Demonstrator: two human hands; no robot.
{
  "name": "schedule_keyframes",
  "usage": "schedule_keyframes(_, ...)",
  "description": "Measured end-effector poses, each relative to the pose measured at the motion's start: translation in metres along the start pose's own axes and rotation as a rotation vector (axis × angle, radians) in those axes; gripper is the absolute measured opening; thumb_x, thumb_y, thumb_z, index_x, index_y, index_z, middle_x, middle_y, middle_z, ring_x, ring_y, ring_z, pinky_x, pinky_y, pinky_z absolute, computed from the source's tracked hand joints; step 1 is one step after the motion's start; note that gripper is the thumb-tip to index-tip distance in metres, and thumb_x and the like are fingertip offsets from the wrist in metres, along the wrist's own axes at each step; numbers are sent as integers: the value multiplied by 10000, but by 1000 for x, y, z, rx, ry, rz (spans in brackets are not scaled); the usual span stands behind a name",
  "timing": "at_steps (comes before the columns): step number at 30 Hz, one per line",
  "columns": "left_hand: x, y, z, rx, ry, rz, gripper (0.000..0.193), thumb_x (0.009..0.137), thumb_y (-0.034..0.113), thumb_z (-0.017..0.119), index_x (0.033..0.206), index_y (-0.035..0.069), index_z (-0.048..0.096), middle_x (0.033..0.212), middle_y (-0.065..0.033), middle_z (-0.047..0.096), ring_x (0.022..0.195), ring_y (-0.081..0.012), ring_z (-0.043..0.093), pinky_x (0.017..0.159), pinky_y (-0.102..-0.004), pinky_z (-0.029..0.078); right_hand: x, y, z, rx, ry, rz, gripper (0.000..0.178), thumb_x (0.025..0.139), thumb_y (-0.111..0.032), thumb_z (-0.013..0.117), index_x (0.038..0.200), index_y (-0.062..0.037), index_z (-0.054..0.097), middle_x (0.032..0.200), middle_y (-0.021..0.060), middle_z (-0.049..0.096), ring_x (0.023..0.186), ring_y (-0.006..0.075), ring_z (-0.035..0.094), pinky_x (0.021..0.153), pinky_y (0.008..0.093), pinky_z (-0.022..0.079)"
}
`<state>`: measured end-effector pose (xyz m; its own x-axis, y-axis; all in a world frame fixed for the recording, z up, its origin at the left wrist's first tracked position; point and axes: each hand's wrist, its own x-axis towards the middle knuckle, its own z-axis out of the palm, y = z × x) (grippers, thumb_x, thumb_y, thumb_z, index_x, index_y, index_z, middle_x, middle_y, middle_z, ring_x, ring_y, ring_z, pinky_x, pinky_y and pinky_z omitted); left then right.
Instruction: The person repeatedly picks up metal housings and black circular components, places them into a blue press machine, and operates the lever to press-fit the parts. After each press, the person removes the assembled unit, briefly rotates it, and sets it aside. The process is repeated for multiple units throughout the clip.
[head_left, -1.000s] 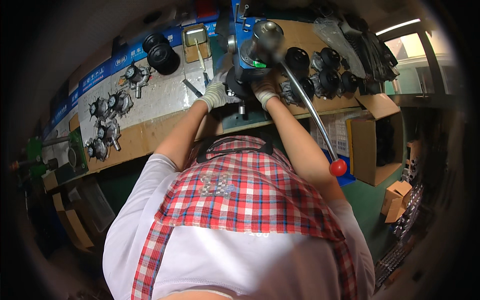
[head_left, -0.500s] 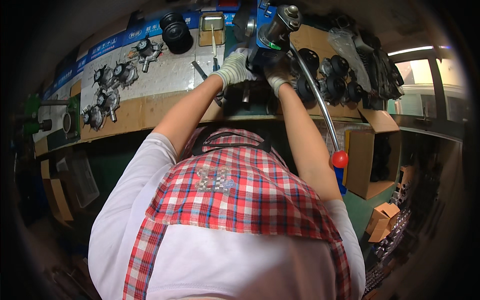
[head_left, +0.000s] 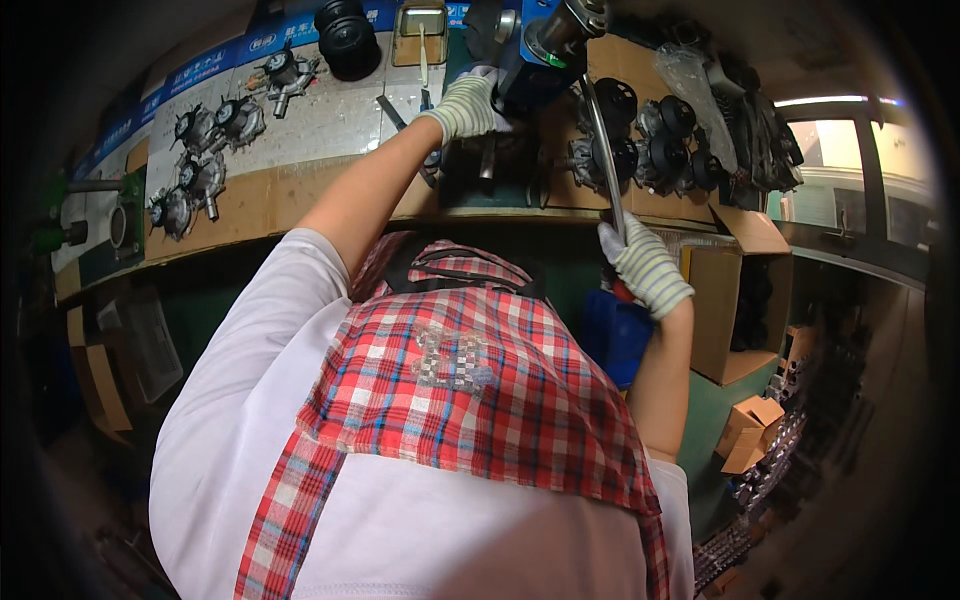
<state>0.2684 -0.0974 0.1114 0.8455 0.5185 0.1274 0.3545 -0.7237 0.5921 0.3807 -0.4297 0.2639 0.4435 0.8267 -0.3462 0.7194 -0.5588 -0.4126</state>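
My right hand (head_left: 652,268), in a striped work glove, is closed around the lower part of a long steel lever (head_left: 604,150). A bit of the lever's red ball knob shows below the fingers. The lever runs up to a blue arbor press (head_left: 540,78) at the back of the bench. My left hand (head_left: 466,108), gloved alike, reaches in beside the left of the press head. Its fingertips are partly hidden there, so what they hold or touch cannot be made out.
Several metal pump housings (head_left: 238,122) lie on the bench at left, near black pulleys (head_left: 347,45) and a small tray (head_left: 420,48). More pulley parts (head_left: 665,155) stand right of the press. A blue bin (head_left: 612,335) and a cardboard box (head_left: 735,315) sit below the bench edge.
My right hand has left the press head, come down and right, and taken hold of the lever. The lever's lower end has swung left. My left hand stays by the press.
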Motion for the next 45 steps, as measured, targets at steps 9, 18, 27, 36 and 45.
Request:
schedule_keyframes(9,7,-7,8,-50,37,37,878,584,452,894,1299,31,606,1323,-216,576,1253,-377,516,1080,-419,426,42,5,80,300,53,356,353,1021,-378,469,1094,-58,600,846,223,692,820,431,660,745,486,529)
schedule_keyframes(18,2,-1,6,-7,-57,1,978,591,531,875,1335,-8,540,1382,-241,514,1270,-425,494,1097,-444,407,43,0,97,-8,327,315,332,1000,-353,496,1085,-68,643,906,243,700,889,445,666,774,525,534)
schedule_keyframes(27,-4,7,-8,-86,-115,-89,1022,614,471,874,1402,-34,465,1450,-232,462,1320,-416,450,1129,-438,371,89,18,133,1,418,278,274,979,-313,539,1158,-111,588,863,217,707,814,426,683,728,520,537)
schedule_keyframes(36,-53,-8,-9,-307,-29,-231,1024,767,342,837,1555,41,257,1499,-270,407,1394,-408,403,1170,-445,330,156,50,179,67,429,339,499,922,-336,585,1374,-145,495,847,213,711,813,436,684,761,566,516)
schedule_keyframes(45,-33,3,4,-977,-34,-559,786,908,489,671,1442,-42,446,1380,-236,548,1285,-316,522,1068,-382,413,124,40,154,97,319,262,450,977,-385,519,1340,-120,537,860,238,699,824,445,672,748,534,532)
